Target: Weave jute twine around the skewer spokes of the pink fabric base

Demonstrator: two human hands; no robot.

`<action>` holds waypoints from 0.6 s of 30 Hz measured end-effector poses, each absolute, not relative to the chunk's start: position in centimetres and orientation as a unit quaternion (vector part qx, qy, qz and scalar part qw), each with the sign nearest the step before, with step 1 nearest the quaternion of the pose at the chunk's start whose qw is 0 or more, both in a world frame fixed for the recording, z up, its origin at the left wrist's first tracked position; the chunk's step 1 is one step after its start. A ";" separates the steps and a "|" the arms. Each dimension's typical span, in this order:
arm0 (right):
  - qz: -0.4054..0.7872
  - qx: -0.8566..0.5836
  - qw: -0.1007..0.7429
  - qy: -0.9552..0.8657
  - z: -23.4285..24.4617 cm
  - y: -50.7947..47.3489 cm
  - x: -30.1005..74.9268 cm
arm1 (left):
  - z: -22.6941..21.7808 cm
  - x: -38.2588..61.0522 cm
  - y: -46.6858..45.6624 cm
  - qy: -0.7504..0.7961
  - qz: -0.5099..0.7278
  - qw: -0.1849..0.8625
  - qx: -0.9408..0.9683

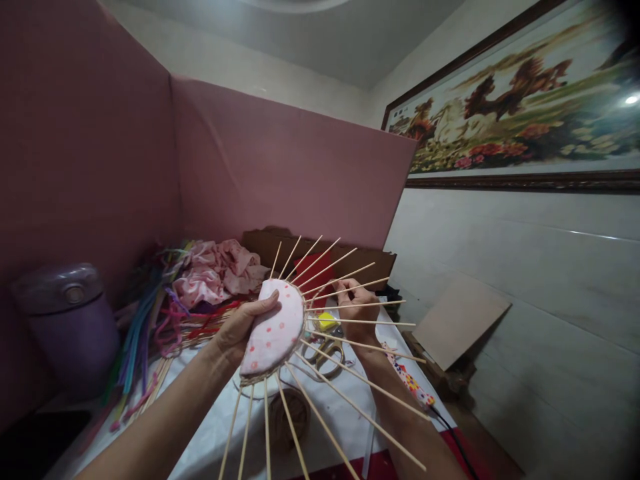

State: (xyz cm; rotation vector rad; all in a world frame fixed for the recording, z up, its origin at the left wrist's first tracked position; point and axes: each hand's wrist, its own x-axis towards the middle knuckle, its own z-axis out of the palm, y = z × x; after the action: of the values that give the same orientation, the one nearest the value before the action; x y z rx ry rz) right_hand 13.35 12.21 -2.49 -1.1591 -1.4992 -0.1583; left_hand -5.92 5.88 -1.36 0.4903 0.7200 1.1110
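Note:
My left hand [239, 328] grips a half-round, fabric-covered panel [280, 327], white-pink with red dots, its thumb lying on the front face. Thin wooden sticks [365, 323] fan out from the panel's curved edge, where brown twine [303, 320] runs along their bases. Right of the panel, behind several of the sticks, my right hand [357, 308] has its fingers pinched together on a strand of the twine. Sticks partly cover that hand. Below the panel, a ball of twine [290, 419] rests on the white-covered table [345, 393].
Gold-handled scissors [325, 359] and a yellow item [327, 321] lie behind the sticks. Pink dotted cloth [215, 273] and colourful pipe cleaners [137, 340] are piled at left, beside a purple container [73, 330]. A patterned glue gun [410, 383] with a cord lies at right.

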 end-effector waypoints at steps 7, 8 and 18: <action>0.012 -0.467 0.593 -0.656 -2.0 11.8 13.6 | -1.4 -6.1 5.9 0.350 0.512 0.747 0.238; 0.034 -0.456 0.597 -0.659 -1.9 11.8 13.8 | -1.4 -6.3 5.9 0.354 0.513 0.742 0.248; 0.465 -0.188 0.677 -0.538 -1.1 13.1 15.9 | -0.5 -7.6 5.8 0.394 0.524 0.692 0.303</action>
State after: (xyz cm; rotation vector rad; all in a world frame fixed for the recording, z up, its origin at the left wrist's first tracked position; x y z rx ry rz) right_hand 15.93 13.08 -1.07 -0.4228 -1.2100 1.0446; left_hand -7.60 5.81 -0.53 0.6767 0.8808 1.1698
